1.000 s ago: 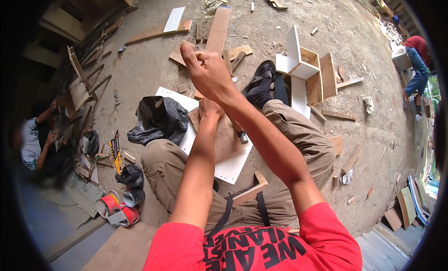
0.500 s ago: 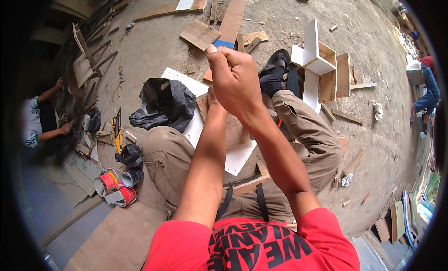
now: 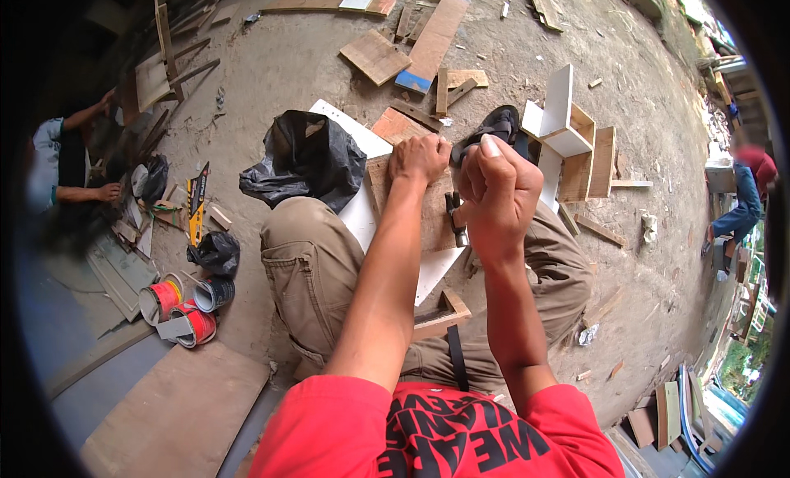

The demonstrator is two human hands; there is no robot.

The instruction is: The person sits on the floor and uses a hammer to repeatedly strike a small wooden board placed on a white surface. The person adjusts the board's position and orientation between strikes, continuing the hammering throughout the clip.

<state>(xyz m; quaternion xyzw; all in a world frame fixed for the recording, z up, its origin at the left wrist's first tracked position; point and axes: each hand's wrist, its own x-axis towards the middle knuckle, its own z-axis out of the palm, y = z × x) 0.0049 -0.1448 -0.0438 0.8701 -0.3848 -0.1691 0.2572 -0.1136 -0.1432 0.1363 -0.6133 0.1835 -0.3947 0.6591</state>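
Observation:
My left hand (image 3: 420, 158) rests on a wooden board (image 3: 436, 223) between my legs, its fingers curled and their tips hidden. Whatever they pinch cannot be made out. To its right, my right hand (image 3: 504, 200) is closed in a fist, thumb uppermost, around what looks like a hammer. The dark metal hammer head (image 3: 455, 213) shows left of the fist; the handle is mostly covered. Beneath the wood lies a white panel (image 3: 355, 223) with small holes along its edge. A reddish-brown piece of wood (image 3: 398, 122) lies just beyond my left hand.
A black plastic bag (image 3: 304, 161) sits beside my left knee. Farther left are a yellow-handled saw (image 3: 197, 205) and several cans (image 3: 196, 326). A white-and-wood box frame (image 3: 568, 136) stands by my foot. Wood offcuts (image 3: 377, 56) litter the ground. People work at both sides.
My right hand has swung right and down from in front of my left hand, bringing the hammer head into view. My left hand is now uncovered. The whole view has shifted slightly.

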